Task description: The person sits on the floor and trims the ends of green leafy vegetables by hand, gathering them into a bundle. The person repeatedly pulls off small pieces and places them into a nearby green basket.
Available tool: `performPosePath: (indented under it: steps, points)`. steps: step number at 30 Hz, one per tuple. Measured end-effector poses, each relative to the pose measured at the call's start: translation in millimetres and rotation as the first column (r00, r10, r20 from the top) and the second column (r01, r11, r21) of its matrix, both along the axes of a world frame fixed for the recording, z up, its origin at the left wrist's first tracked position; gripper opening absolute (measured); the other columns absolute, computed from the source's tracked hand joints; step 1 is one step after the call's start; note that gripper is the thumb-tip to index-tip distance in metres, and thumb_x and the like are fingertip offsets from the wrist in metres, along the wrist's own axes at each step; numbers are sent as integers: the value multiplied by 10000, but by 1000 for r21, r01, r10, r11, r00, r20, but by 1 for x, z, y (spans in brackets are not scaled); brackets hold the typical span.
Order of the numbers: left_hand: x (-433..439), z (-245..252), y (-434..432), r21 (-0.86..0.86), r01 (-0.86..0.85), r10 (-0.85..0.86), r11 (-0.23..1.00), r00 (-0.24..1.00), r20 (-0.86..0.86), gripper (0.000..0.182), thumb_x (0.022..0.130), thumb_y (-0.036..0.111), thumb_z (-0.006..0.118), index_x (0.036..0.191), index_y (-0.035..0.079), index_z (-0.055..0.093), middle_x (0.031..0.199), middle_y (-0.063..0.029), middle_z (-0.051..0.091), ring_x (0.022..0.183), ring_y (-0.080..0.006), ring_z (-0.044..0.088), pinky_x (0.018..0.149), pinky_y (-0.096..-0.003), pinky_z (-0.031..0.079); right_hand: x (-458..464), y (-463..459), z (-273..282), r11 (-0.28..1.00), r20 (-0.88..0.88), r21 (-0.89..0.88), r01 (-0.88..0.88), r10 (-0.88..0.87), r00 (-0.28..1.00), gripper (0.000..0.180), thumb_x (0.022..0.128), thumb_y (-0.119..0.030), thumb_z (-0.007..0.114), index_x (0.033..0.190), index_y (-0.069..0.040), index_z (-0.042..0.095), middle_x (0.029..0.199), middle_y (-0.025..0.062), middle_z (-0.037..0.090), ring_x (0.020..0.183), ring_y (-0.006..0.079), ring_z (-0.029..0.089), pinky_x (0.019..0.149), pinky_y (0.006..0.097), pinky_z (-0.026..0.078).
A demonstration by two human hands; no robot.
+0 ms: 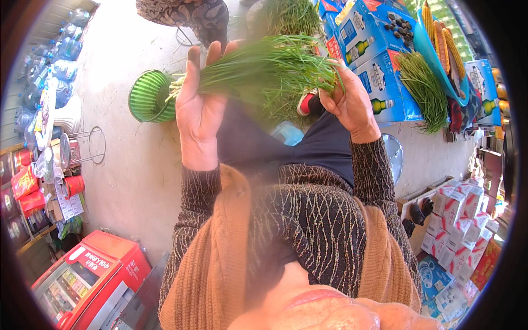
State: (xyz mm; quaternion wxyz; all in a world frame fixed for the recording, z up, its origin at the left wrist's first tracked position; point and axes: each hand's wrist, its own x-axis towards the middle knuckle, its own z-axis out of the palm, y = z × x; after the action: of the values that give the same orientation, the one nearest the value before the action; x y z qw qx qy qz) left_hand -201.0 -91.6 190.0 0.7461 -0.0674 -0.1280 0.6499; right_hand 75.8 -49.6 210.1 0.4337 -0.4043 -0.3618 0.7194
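A loose bunch of green garlic chives (268, 66) stretches level between my two hands, above my lap. My left hand (202, 99) holds it near the pale stem ends, palm facing up and fingers upright around the stems. At the leafy end, my right hand (350, 99) has the leaf tips between thumb and fingers. A blurred vertical smear covers the middle of the bunch and part of my lap. Just left of my left hand stands a green striped basket (152, 97) with some green bits inside.
More chives (293, 18) lie heaped ahead, beside a person in camouflage clothing (189, 16). Blue beer cartons (375, 74) on the right carry another chive bunch (425, 90) and a turquoise basin (431, 53) with corn cobs. A metal-framed stool (93, 144) lies left; a red cabinet (111, 255) stands lower left.
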Motion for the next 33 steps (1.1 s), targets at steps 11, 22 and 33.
performPosePath:
  steps: [11, 22, 33]
  points:
    - [23, 12, 0, 88, -180, 187, 980, 979, -77, 239, 1032, 165, 488, 1252, 131, 573, 1438, -177, 478, 1422, -384, 330, 1175, -613, 265, 4, 0, 19, 651, 129, 671, 355, -573, 809, 253, 1016, -141, 541, 1216, 11, 571, 1005, 58, 656, 752, 51, 509, 664, 206, 431]
    - [24, 14, 3, -75, -111, 123, 991, 977, 174, 278, 1044, 165, 452, 1304, 121, 541, 1457, -152, 463, 1428, -349, 329, 1199, -611, 215, 20, -28, 60, 144, 247, 968, -207, -710, 660, 97, 906, 14, 615, 990, 35, 660, 872, 94, 689, 845, 187, 610, 814, 313, 488]
    - [22, 19, -1, -123, -20, 46, 992, 976, 215, 326, 1065, 251, 396, 1317, 100, 537, 1469, -154, 450, 1427, -350, 328, 1198, -590, 213, -23, -32, 23, 737, 555, 626, -254, -192, 810, 120, 914, -43, 658, 984, 48, 691, 784, 61, 683, 681, 94, 616, 605, 220, 472]
